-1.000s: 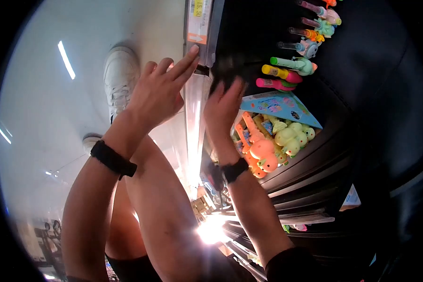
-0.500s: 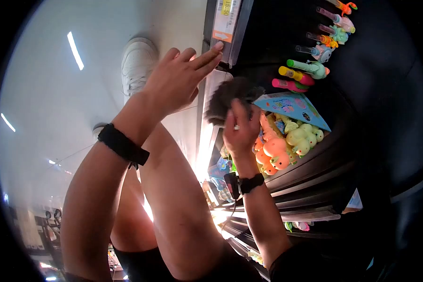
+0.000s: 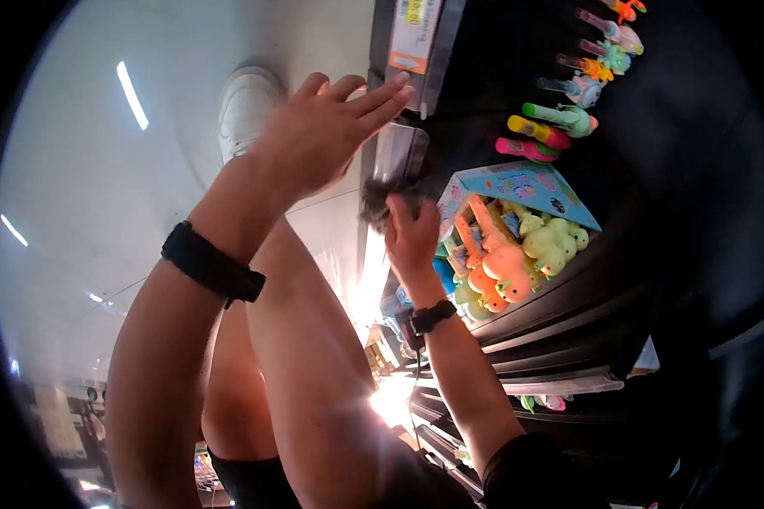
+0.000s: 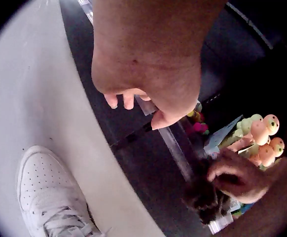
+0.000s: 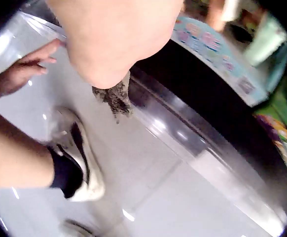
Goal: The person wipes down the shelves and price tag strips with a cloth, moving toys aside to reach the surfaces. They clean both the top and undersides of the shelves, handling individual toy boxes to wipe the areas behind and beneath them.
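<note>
My left hand (image 3: 314, 140) is at the shelf's front edge, fingers extended, with fingertips right at the holder of a price label (image 3: 414, 38). My right hand (image 3: 414, 242) grips a dark, fuzzy cloth (image 3: 382, 202) against the clear plastic strip (image 3: 401, 151) along that edge. From the left wrist view, the cloth (image 4: 205, 197) bunches under the curled right fingers. In the right wrist view most of the cloth (image 5: 115, 98) is hidden behind the hand. Just beyond the right hand is an open blue display box (image 3: 526, 182) holding orange and pale green squeeze toys (image 3: 505, 263).
A row of colourful tube-shaped toys (image 3: 543, 131) stands on the black shelf (image 3: 475, 93) behind the label. Below, a bright lamp (image 3: 390, 403) glares. My bare leg (image 3: 310, 339) and white shoe (image 3: 246, 114) are on the pale floor side.
My right hand, with the cloth, has come back along the shelf edge, off the display box's corner and onto the strip. My left hand stays by the price label. The view has shifted slightly.
</note>
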The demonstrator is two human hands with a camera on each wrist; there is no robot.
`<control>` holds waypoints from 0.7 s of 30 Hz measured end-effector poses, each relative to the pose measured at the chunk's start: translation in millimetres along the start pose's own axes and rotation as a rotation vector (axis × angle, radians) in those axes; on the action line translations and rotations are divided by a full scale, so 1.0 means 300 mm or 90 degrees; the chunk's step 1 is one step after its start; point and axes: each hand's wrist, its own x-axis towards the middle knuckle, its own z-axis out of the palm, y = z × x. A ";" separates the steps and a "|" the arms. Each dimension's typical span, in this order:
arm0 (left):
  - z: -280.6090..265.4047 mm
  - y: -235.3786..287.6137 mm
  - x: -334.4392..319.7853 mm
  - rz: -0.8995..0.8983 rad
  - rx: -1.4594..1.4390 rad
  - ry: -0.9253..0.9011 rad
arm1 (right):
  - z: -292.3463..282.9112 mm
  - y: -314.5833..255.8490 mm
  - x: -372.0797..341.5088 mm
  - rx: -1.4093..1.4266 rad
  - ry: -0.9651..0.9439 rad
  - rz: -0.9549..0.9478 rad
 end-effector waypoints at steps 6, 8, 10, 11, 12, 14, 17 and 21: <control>-0.006 0.011 -0.005 -0.006 -0.023 0.005 | -0.052 -0.058 0.256 0.058 0.216 0.048; -0.008 0.000 -0.003 0.005 0.041 0.009 | 0.005 -0.023 0.065 0.045 0.121 0.138; -0.020 -0.017 0.005 0.021 0.048 0.068 | 0.043 -0.009 -0.085 0.048 0.037 0.135; -0.026 -0.016 0.005 0.020 0.047 0.046 | 0.036 -0.006 -0.044 0.038 0.044 0.128; -0.027 -0.010 0.001 0.021 0.041 0.017 | 0.030 -0.008 -0.017 0.100 0.091 0.143; -0.016 -0.005 0.000 0.018 0.028 0.019 | -0.030 -0.029 0.141 0.197 0.204 0.168; 0.001 -0.007 0.000 0.034 -0.017 0.035 | -0.135 -0.013 0.430 0.228 0.238 0.117; -0.025 -0.011 0.004 0.029 -0.001 0.025 | -0.079 0.060 0.340 0.091 0.280 0.206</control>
